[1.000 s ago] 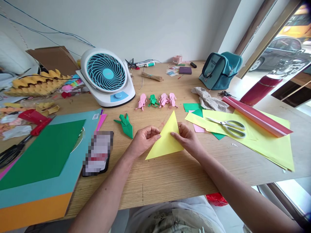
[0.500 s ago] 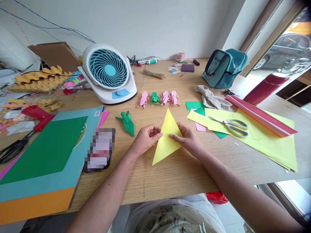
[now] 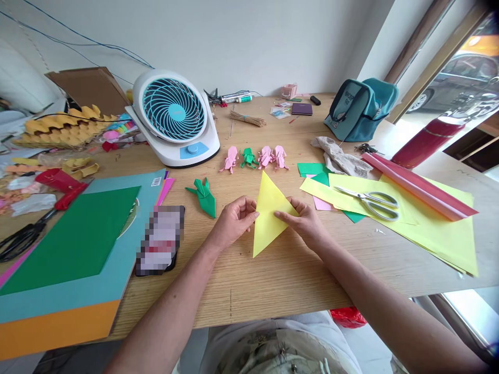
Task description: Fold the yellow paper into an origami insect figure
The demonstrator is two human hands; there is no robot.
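Observation:
A yellow paper triangle (image 3: 268, 208) stands tilted above the wooden table (image 3: 288, 275), one tip pointing away from me and one down toward me. My left hand (image 3: 233, 221) pinches its left edge with curled fingers. My right hand (image 3: 304, 222) grips its right corner, thumb and fingers pressed on the sheet. A green folded paper figure (image 3: 205, 197) lies just left of my left hand. Beyond the triangle sits a row of small folded figures, three pink (image 3: 268, 157) and one green (image 3: 247, 157).
Scissors (image 3: 370, 201) lie on yellow sheets (image 3: 440, 228) at the right, beside a pink paper roll (image 3: 419, 186). A phone (image 3: 159, 240) and stacked coloured card (image 3: 74, 244) lie left. A fan (image 3: 174, 118), a teal bag (image 3: 360, 109) and a red bottle (image 3: 427, 141) stand farther back.
Both hands have turned the yellow triangle counter-clockwise; its lower tip swung in toward me and it now looks narrower. The view shifted down slightly between the first two frames.

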